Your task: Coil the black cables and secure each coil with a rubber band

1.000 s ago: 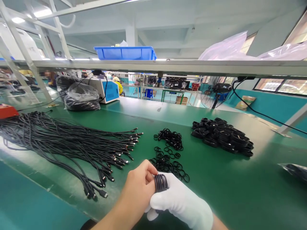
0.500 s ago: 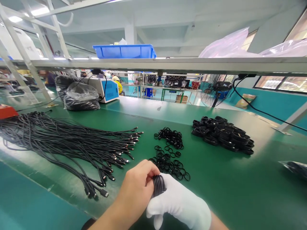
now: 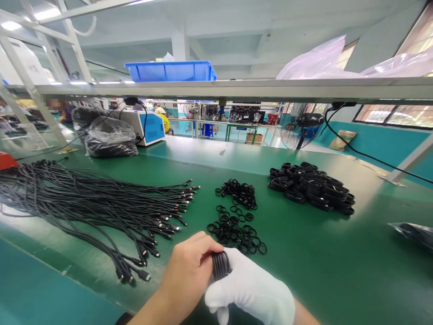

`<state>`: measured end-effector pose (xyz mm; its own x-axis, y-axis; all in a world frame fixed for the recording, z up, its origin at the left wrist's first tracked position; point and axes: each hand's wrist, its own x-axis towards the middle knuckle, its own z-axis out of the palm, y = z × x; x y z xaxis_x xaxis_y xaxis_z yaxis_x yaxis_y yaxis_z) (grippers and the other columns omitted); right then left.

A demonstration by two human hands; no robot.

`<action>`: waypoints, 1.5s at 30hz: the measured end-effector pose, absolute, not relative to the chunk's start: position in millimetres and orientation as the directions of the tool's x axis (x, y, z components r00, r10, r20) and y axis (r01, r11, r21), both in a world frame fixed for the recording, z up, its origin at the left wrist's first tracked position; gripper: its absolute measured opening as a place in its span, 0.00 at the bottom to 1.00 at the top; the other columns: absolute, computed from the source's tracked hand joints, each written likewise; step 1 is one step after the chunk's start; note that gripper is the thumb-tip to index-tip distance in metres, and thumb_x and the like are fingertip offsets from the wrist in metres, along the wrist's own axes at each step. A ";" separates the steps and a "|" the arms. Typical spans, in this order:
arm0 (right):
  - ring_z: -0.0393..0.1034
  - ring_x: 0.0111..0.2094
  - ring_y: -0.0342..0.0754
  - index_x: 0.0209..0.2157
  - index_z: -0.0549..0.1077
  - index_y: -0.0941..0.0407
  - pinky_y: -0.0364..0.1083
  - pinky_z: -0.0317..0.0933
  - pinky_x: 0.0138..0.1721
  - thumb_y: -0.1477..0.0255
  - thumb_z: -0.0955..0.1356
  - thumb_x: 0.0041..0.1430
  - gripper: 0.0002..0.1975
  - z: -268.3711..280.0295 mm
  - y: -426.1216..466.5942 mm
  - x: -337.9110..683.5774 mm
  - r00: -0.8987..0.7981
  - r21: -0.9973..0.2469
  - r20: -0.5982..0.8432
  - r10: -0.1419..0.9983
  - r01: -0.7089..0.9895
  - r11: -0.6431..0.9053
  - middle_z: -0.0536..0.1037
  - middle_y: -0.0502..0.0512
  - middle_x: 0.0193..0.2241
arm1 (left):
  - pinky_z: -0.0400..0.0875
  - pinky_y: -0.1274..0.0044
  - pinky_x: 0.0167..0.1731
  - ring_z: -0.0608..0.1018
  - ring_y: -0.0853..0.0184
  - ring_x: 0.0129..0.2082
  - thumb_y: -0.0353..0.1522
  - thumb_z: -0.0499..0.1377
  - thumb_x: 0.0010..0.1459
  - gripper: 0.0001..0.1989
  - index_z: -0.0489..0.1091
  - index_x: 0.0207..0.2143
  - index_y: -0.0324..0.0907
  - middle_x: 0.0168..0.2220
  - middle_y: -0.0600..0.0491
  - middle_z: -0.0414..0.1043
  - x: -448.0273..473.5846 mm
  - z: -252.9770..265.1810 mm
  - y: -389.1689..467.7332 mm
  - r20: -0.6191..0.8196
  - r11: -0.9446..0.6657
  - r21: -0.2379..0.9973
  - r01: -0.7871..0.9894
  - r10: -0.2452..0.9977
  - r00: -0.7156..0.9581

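Holding coiled cable (image 3: 221, 265); hands (image 3: 188, 271) (image 3: 250, 287) near bench edge (image 3: 65, 271); room rightward

coiled black cable (image 3: 221, 265) is half buried between the bare left hand (image 3: 189, 271) and gloved right hand (image 3: 252, 289), can't see its ends. Left edge chops the orange-red box (image 3: 6, 160), right edge the plastic bag (image 3: 411, 235). Person in yellow (image 3: 165, 121) is too tiny to read.

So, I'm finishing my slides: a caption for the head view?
A bare left hand and gloved right hand hold a coiled black cable at a green bench.
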<state>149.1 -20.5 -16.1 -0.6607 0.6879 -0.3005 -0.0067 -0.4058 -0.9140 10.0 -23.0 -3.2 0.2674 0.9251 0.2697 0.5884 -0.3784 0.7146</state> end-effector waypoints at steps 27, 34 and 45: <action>0.69 0.23 0.44 0.30 0.71 0.63 0.39 0.64 0.18 0.74 0.71 0.38 0.13 -30.1 -15.6 153.5 -0.696 -0.841 -0.222 0.683 -0.218 -0.495 0.71 0.53 0.24 | 0.68 0.75 0.34 0.75 0.66 0.33 0.28 0.56 0.56 0.05 0.71 0.33 0.45 0.30 0.56 0.74 -5.9 -9.1 -31.5 0.364 -0.393 0.670 0.629 0.913 0.183; 0.65 0.17 0.39 0.26 0.70 0.62 0.36 0.62 0.15 0.78 0.69 0.38 0.08 -33.2 -15.9 149.9 -0.702 -0.866 -0.245 0.669 -0.152 -0.476 0.70 0.50 0.18 | 0.66 0.74 0.29 0.73 0.65 0.27 0.27 0.53 0.59 0.08 0.72 0.31 0.41 0.28 0.53 0.75 3.4 -28.0 -31.6 0.661 -0.591 0.346 0.728 0.705 0.259; 0.63 0.14 0.39 0.22 0.69 0.61 0.36 0.58 0.12 0.77 0.68 0.37 0.05 -22.1 -17.0 150.2 -0.667 -0.870 -0.287 0.688 -0.118 -0.478 0.67 0.48 0.14 | 0.65 0.74 0.32 0.73 0.64 0.30 0.25 0.51 0.57 0.10 0.70 0.29 0.41 0.28 0.53 0.74 -0.4 -16.4 -18.2 0.537 -0.635 0.398 0.662 0.746 0.393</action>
<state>150.2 -17.0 -22.1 -0.6668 0.6877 -0.2870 -0.1185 -0.4781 -0.8703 -0.4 -18.2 -16.4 0.3926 0.7464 0.5373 0.6621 -0.6349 0.3982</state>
